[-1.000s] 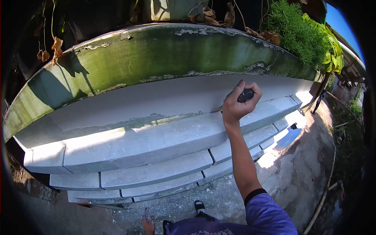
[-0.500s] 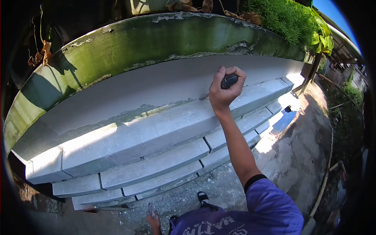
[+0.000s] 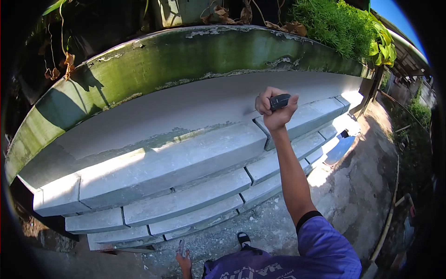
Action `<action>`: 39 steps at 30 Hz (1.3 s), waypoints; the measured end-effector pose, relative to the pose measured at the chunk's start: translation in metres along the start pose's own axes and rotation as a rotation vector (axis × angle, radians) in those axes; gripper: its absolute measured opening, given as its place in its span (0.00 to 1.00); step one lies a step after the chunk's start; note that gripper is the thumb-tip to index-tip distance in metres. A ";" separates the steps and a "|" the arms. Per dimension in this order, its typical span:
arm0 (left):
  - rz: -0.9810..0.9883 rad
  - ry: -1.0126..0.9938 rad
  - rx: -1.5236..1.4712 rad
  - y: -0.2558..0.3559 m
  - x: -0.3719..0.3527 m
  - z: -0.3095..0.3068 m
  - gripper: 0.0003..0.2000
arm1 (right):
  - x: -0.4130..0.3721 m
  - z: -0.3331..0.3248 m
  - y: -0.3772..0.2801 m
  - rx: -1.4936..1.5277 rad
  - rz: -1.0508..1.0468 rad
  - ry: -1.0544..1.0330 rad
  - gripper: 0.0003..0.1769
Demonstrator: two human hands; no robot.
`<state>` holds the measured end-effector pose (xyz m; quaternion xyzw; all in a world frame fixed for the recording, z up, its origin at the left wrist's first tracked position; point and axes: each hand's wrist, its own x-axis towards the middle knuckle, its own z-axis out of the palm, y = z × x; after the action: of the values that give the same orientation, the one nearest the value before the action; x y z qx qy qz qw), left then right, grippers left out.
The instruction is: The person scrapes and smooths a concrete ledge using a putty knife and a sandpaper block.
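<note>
My right hand (image 3: pixel 278 108) is closed around a thick black handle (image 3: pixel 279 102), held over the smooth grey wall band just above the top ledge. The working end of this tool is hidden behind my hand, so its kind cannot be told. Beneath runs the pale grey stepped masonry (image 3: pixel 186 158), with dark vertical gaps between its blocks; one gap (image 3: pixel 263 132) lies just left of my wrist. My left hand (image 3: pixel 184 261) hangs low near my body, fingers stretched out, holding nothing, with whitish smears on the fingertips.
A mossy green curved planter rim (image 3: pixel 204 56) juts out above the wall, with leafy plants (image 3: pixel 332 28) at its right. A blue object (image 3: pixel 338 149) stands by the far right end of the steps. My sandalled foot (image 3: pixel 243 239) is on the rough concrete ground (image 3: pixel 334 204).
My right hand has moved right along the ledge and turned, the handle now lying more sideways. The dark gap left of my wrist has come into view. The view has shifted slightly.
</note>
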<state>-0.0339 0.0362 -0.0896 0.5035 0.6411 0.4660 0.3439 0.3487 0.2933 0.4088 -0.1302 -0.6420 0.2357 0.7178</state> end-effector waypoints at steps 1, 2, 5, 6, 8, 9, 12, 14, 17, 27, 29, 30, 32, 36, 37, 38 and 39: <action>-0.016 0.008 -0.028 0.004 -0.001 0.000 0.26 | -0.001 0.000 0.001 -0.013 0.015 -0.014 0.44; 0.009 0.008 0.000 0.007 0.001 0.001 0.26 | 0.000 0.001 0.000 -0.025 0.025 -0.033 0.43; 0.042 0.008 0.052 0.007 -0.004 -0.003 0.25 | -0.001 0.011 -0.026 0.014 0.008 -0.053 0.42; 0.035 0.019 0.037 0.003 -0.006 -0.003 0.25 | 0.000 0.013 -0.037 0.041 -0.012 -0.058 0.42; 0.020 0.032 -0.003 -0.008 -0.011 -0.005 0.25 | 0.002 0.013 -0.042 0.075 -0.038 -0.054 0.42; 0.011 0.033 -0.030 -0.016 -0.013 -0.005 0.24 | 0.004 0.013 -0.036 0.057 -0.012 -0.035 0.42; 0.018 0.028 0.016 -0.014 -0.019 -0.008 0.24 | 0.001 0.018 0.024 -0.061 0.179 0.170 0.42; 0.015 0.039 0.032 -0.010 -0.017 -0.005 0.23 | 0.001 0.005 0.019 -0.053 0.201 0.095 0.41; -0.038 0.038 0.057 -0.025 -0.020 -0.012 0.23 | 0.002 0.013 -0.016 0.008 0.086 0.072 0.41; -0.199 -0.033 0.424 -0.103 -0.032 -0.015 0.22 | -0.008 -0.001 0.020 -0.002 0.203 0.132 0.41; -0.174 -0.082 0.506 -0.105 -0.029 -0.017 0.21 | -0.007 -0.004 -0.007 0.103 0.120 0.099 0.41; -0.185 -0.123 0.578 -0.103 -0.031 -0.018 0.21 | -0.005 -0.005 -0.020 0.155 0.079 0.080 0.41; -0.196 -0.176 0.660 -0.097 -0.032 -0.021 0.21 | -0.001 -0.011 -0.035 0.116 -0.040 0.027 0.41; -0.287 -0.043 0.392 -0.101 -0.023 -0.017 0.22 | -0.002 -0.015 0.019 0.084 0.171 0.127 0.41; -0.312 -0.014 0.316 -0.103 -0.021 -0.015 0.22 | -0.002 -0.021 0.015 0.032 0.147 0.111 0.41; -0.342 0.013 0.250 -0.105 -0.021 -0.012 0.23 | 0.001 -0.026 0.009 -0.016 0.120 0.091 0.41; -0.361 0.034 0.206 -0.104 -0.022 -0.011 0.23 | 0.003 -0.024 -0.003 -0.062 0.098 0.075 0.41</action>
<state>-0.0721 0.0063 -0.1850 0.4053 0.7709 0.3371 0.3576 0.3730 0.2952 0.4098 -0.1923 -0.6147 0.2456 0.7245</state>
